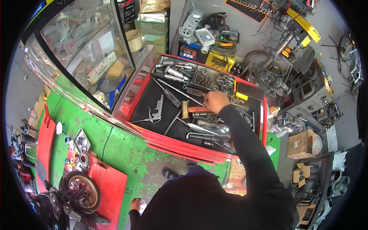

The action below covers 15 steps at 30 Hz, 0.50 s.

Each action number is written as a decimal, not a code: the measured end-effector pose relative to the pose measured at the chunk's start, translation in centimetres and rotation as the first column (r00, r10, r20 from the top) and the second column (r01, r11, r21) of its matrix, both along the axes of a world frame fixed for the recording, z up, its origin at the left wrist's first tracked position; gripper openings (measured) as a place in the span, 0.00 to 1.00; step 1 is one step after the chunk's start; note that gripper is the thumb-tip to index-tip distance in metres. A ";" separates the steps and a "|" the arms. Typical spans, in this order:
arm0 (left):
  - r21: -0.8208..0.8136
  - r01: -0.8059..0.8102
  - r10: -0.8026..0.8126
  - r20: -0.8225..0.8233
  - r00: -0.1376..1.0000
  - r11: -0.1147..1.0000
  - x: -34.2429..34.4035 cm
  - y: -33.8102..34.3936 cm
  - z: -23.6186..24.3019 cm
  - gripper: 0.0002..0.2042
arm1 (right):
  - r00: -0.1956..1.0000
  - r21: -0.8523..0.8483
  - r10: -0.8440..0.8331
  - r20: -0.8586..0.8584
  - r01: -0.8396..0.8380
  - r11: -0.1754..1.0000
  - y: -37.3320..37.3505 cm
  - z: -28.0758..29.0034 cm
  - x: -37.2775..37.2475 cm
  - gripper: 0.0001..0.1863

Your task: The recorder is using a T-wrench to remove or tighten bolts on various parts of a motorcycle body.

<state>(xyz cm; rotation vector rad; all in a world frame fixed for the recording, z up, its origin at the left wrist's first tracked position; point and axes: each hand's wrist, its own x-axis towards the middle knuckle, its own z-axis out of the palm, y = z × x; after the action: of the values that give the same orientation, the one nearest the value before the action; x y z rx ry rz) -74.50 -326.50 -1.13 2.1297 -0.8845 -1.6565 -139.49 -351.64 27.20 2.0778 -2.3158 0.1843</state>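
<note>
My right hand [216,100] is over a red tool chest's open drawer [147,111], fingers curled down among screwdriver handles and a red-handled tool [197,109]; what they grip is hidden. Beside it are a brass cylinder [185,110], a long metal rod [172,87], sockets [225,80] and a yellow item [241,96]. An air blow gun [157,111] lies toward the drawer's left. My left hand [135,204] hangs low by my side, fingers curled next to a pale crumpled item [143,207]; whether it holds that is unclear.
A glass display cabinet [90,57] stands left of the chest. A motorcycle [78,191] sits on a red platform [113,195] at lower left. Machinery [285,76], cardboard boxes [301,143] and a shelf of parts [322,184] line the right. My sandalled foot [168,173] is below the chest.
</note>
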 end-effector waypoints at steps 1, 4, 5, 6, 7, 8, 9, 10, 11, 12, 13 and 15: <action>-0.028 0.003 -0.003 0.006 1.000 1.000 -0.7 -0.4 0.4 0.11 | 1.000 0.071 0.020 -0.015 -0.019 0.997 -0.2 0.4 -0.1 0.10; -0.083 0.002 -0.001 0.020 1.000 0.997 -2.5 -0.7 0.9 0.11 | 0.997 0.212 0.071 -0.041 -0.061 0.975 -0.7 1.7 -0.3 0.10; -0.075 -0.003 0.005 0.018 1.000 0.997 -3.0 -0.4 0.9 0.11 | 0.996 0.235 0.094 -0.008 -0.089 0.968 -0.7 2.0 -0.4 0.11; -0.067 -0.010 0.011 0.017 1.000 0.998 -3.3 0.1 0.6 0.12 | 0.993 0.259 0.116 0.025 -0.119 0.959 -0.8 2.2 -0.6 0.11; -0.058 -0.016 0.017 0.015 1.000 0.998 -3.5 0.7 0.2 0.12 | 0.989 0.281 0.137 0.059 -0.148 0.948 -0.8 2.3 -0.7 0.11; -0.061 -0.012 0.012 -0.001 1.000 0.998 -3.6 1.3 -0.3 0.12 | 0.986 0.311 0.142 0.082 -0.161 0.937 -0.9 2.4 -0.8 0.12; -0.048 -0.026 0.026 0.016 1.000 0.999 -3.7 2.0 -1.0 0.12 | 0.982 0.303 0.161 0.095 -0.182 0.936 -1.0 2.3 -1.0 0.12; -0.024 -0.020 0.020 0.008 1.000 1.000 -3.7 2.8 -1.8 0.12 | 0.983 0.319 0.144 0.116 -0.174 0.932 -1.1 2.3 -1.2 0.12; -0.001 -0.013 0.013 0.000 1.000 1.000 -3.8 3.6 -2.6 0.12 | 0.983 0.335 0.127 0.136 -0.166 0.927 -1.3 2.2 -1.4 0.13; 0.022 -0.016 0.016 0.007 1.000 1.000 -3.8 4.5 -3.3 0.12 | 0.981 0.351 0.111 0.156 -0.160 0.923 -1.5 2.0 -1.5 0.13; 0.048 -0.021 0.020 0.018 1.000 0.999 -3.7 5.3 -3.9 0.12 | 0.980 0.346 0.097 0.173 -0.153 0.926 -1.7 1.8 -1.7 0.13; 0.087 -0.026 0.024 0.034 0.999 0.996 -3.5 6.7 -4.7 0.13 | 0.981 0.366 0.103 0.166 -0.159 0.917 -1.9 1.3 -1.8 0.13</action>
<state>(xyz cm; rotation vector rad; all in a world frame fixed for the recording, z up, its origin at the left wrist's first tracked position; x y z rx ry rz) -78.00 -319.83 -5.86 2.2226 -0.8052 -1.6813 -141.25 -353.51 28.54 2.4764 -2.4555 -0.1291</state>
